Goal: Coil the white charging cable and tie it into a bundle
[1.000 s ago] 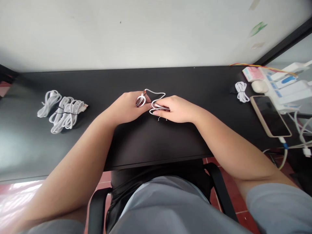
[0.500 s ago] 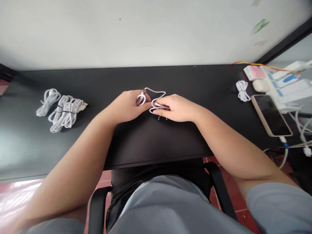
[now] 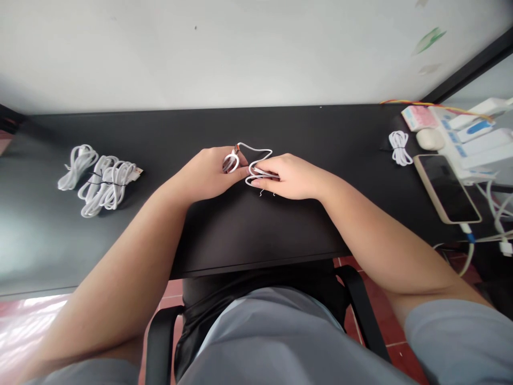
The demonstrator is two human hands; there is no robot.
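Where the grey shirt gives way to the front of the black desk, both hands work low over the desktop, close together, on one white cable. The right hand has its thumb and fingers closed on the loops; the left hand is closed on the other part, a small ring of cable showing by its thumb. The step in hand seems to be arranging the cable's turns, and the next move probably calls for a light, steady pinch so the loops stay gathered. The cable is thin and glossy, partly coiled, with one slack strand bowing out beyond the fingers and a plug, orange inside, standing by the left hand. Two thin pale ends poke out below the right fingers; what they belong to I cannot tell. Farther off rise the pale wall's scuffs
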